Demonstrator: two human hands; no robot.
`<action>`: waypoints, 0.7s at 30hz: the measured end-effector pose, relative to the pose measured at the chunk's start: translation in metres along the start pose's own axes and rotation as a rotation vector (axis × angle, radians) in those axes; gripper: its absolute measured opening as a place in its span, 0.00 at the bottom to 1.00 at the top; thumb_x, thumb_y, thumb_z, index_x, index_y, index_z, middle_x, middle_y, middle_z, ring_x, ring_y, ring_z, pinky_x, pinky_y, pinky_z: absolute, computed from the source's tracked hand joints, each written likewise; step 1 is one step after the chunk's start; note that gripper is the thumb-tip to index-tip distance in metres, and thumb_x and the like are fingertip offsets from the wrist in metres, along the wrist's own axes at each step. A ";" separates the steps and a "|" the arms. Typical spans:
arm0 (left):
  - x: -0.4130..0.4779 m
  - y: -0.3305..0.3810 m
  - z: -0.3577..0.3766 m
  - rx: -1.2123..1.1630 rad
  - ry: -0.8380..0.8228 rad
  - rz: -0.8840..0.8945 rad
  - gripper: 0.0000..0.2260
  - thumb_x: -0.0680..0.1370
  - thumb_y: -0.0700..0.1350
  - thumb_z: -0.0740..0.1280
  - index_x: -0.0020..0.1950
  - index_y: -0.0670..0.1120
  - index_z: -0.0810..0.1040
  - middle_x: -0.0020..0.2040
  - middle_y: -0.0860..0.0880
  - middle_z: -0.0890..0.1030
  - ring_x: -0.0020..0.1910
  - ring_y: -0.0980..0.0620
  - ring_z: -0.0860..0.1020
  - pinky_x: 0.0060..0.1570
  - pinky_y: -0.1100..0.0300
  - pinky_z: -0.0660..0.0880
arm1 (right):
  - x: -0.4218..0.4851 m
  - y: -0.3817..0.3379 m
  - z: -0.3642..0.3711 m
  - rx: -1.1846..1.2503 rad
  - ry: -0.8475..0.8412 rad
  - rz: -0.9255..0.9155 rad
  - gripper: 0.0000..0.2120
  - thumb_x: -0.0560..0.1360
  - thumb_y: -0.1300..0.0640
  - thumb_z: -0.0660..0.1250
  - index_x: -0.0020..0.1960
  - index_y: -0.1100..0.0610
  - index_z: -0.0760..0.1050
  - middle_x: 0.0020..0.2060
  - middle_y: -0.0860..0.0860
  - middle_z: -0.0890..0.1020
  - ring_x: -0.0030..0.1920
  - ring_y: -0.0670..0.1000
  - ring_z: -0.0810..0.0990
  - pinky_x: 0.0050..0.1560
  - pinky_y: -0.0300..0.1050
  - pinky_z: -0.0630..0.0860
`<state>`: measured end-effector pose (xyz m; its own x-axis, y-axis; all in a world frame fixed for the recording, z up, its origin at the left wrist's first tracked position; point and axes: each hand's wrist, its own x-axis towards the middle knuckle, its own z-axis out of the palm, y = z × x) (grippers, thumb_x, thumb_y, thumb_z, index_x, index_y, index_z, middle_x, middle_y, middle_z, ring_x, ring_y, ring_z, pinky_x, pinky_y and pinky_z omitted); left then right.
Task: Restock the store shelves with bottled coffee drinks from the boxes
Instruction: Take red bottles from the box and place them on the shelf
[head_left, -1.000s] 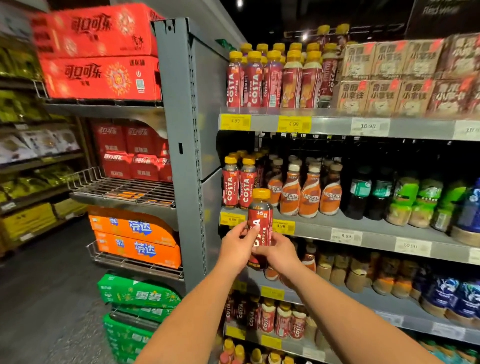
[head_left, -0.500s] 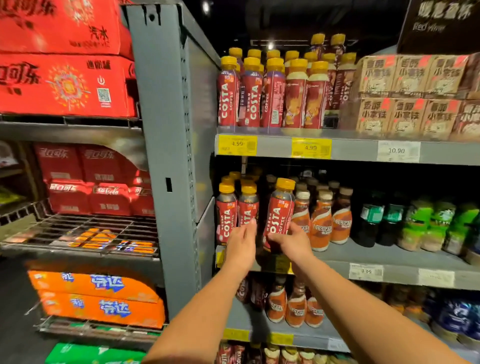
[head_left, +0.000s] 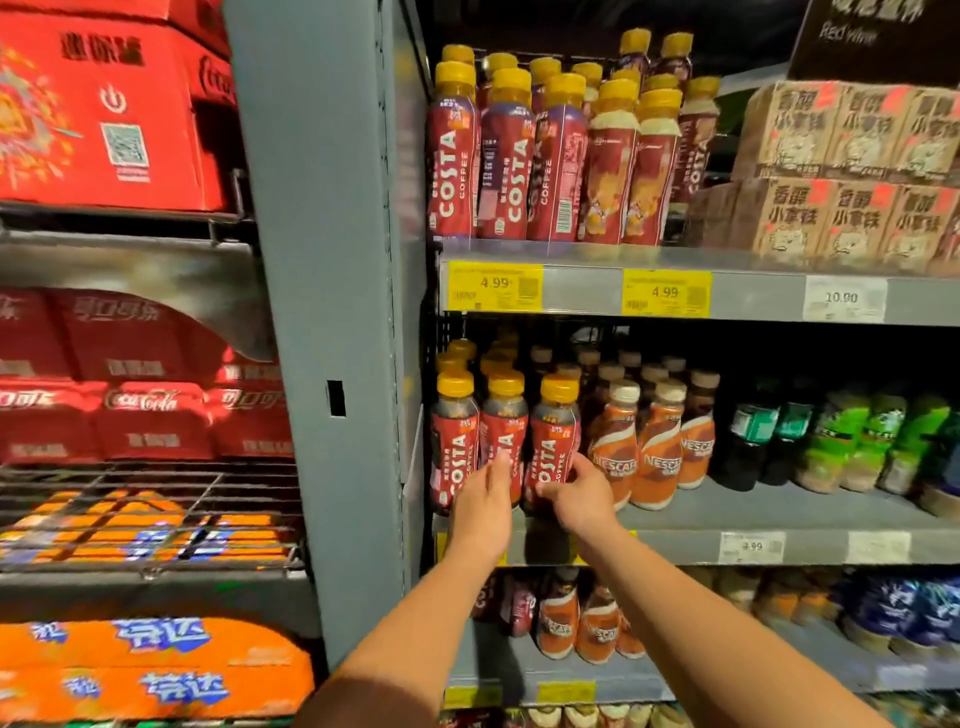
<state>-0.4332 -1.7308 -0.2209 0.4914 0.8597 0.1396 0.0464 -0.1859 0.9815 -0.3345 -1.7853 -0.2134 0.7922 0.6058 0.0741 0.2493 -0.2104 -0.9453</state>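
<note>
The right hand's (head_left: 582, 493) grip closes around the lower body of a red Costa coffee bottle (head_left: 551, 447) standing at the middle shelf's (head_left: 675, 535) front, beside the Nescafé bottles (head_left: 615, 447). The left hand (head_left: 485, 506) hangs open alongside, holding nothing. Best to seat it upright, label forward, flush with the neighbouring Costa bottle (head_left: 503, 431).

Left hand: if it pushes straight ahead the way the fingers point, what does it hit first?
Probably the middle Costa bottle: the left hand points up and in at its label, fingertips seemingly already there; depth is unclear.
</note>
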 end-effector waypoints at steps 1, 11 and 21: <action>-0.001 -0.001 -0.001 0.007 0.000 0.009 0.13 0.83 0.53 0.52 0.43 0.57 0.72 0.42 0.57 0.75 0.49 0.54 0.74 0.49 0.61 0.69 | 0.001 0.000 0.000 0.001 0.002 0.005 0.14 0.71 0.67 0.70 0.54 0.54 0.74 0.50 0.54 0.82 0.52 0.55 0.80 0.59 0.56 0.75; -0.009 -0.009 0.003 0.049 -0.033 0.074 0.11 0.82 0.53 0.54 0.53 0.52 0.75 0.53 0.51 0.78 0.54 0.54 0.75 0.54 0.60 0.70 | -0.002 0.004 0.000 -0.051 0.038 -0.026 0.16 0.74 0.64 0.68 0.62 0.58 0.73 0.53 0.53 0.80 0.55 0.53 0.78 0.57 0.48 0.75; -0.041 -0.006 -0.003 0.752 -0.015 0.249 0.14 0.80 0.49 0.61 0.64 0.47 0.74 0.59 0.50 0.74 0.58 0.49 0.74 0.55 0.55 0.72 | -0.046 0.017 -0.040 -0.412 0.010 -0.119 0.05 0.74 0.61 0.66 0.49 0.59 0.74 0.46 0.54 0.80 0.48 0.55 0.78 0.45 0.46 0.73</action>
<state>-0.4565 -1.7636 -0.2320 0.5758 0.7452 0.3363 0.5066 -0.6481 0.5687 -0.3445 -1.8471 -0.2202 0.7492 0.6374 0.1800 0.5393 -0.4294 -0.7244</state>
